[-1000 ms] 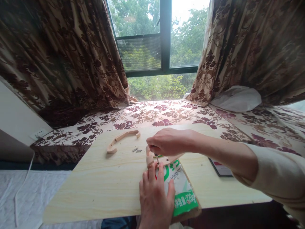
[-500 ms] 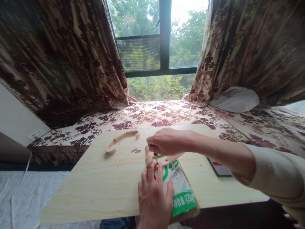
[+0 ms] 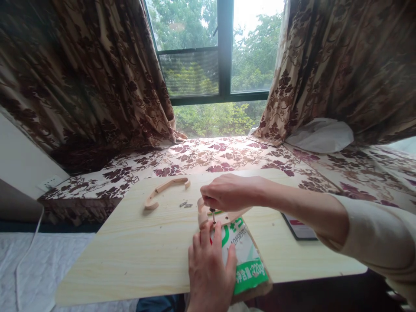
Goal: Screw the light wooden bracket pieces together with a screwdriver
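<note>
My right hand (image 3: 222, 193) is closed around a screwdriver (image 3: 213, 216), whose shaft points down at a curved wooden piece (image 3: 203, 218). The handle is mostly hidden in the fist. My left hand (image 3: 212, 264) lies flat with fingers apart, its fingertips at the near edge of the wooden piece and at the screwdriver's tip. Beneath both is a flat cardboard piece with green and white print (image 3: 250, 273). A second curved wooden piece (image 3: 165, 186) rests farther left, and several small metal parts (image 3: 186, 205) lie between the two wooden pieces.
A light wooden table (image 3: 139, 255) carries everything. To the right, a phone or tablet (image 3: 299, 227) is partly under my right forearm. A floral-covered ledge (image 3: 221, 156) runs behind the table, with a white bag-like bundle (image 3: 321, 135) on it. Curtains flank the window.
</note>
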A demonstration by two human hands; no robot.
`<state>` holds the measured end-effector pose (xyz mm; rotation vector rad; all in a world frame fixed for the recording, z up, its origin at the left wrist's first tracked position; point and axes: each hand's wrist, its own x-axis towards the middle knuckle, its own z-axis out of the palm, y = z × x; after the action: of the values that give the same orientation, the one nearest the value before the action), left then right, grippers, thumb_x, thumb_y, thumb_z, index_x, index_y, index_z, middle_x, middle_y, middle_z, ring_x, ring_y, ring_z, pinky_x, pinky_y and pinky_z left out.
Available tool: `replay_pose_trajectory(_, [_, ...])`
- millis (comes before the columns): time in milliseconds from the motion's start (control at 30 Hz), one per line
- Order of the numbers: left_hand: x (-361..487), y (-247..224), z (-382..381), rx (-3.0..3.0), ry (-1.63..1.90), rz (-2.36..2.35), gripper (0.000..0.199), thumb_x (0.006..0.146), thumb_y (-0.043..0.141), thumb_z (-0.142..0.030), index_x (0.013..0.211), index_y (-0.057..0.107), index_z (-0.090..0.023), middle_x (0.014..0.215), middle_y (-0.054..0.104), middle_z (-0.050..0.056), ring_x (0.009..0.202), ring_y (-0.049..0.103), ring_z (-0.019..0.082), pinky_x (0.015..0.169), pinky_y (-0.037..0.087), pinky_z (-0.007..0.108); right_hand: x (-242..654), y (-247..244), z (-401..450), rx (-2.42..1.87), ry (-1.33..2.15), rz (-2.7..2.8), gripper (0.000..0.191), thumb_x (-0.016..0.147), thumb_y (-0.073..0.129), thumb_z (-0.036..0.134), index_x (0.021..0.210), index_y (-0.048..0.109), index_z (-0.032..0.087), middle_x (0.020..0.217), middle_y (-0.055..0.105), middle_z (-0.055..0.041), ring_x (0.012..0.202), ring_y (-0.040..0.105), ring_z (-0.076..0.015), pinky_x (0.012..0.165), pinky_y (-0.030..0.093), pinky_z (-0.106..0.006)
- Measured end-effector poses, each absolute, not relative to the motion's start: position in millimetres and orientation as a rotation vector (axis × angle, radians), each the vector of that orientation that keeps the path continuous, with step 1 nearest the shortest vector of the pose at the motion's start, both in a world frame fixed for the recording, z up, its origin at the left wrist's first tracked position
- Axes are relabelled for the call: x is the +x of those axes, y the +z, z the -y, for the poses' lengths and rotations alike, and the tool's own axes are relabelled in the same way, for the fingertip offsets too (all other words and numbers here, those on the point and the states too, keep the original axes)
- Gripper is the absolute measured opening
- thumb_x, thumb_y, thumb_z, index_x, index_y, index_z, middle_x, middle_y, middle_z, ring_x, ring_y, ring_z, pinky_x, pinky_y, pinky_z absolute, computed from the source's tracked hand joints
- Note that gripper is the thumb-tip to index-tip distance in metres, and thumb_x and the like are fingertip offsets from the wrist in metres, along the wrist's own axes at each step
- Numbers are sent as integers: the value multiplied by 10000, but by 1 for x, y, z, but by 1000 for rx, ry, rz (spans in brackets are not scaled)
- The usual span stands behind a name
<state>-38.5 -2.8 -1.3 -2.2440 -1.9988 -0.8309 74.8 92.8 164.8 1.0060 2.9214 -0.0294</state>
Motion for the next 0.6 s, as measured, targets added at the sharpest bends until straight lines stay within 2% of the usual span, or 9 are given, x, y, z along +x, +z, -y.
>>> replay_pose_trajectory(167, [-40,-2,2,-2282,-805,1991,435,873,450,-365,1291,480,-250,1327,474,32,1088,446,238,918,399,406,76,171,-95,912,-61,-2927,217,843,473,230,916,665,160,779,658,-77,585,439,-123,509,265,-258])
replay_pose_trajectory(467, [-41,-1,3,-2308,-777,1995,434,883,434,-368,1295,472,-240,1341,451,42,1097,435,243,916,402,410,72,166,-94,925,-26,-2935,255,889,406,203,906,642,109,770,657,-105,551,370,-114,501,245,-266])
replay_pose_trajectory(600, [-41,-1,3,-2294,-830,1989,427,878,446,-350,1291,473,-246,1343,448,35,1095,435,235,920,395,407,72,168,-94,942,-43,-2954,246,880,424,235,900,647,133,750,650,-85,538,342,-109,495,233,-259])
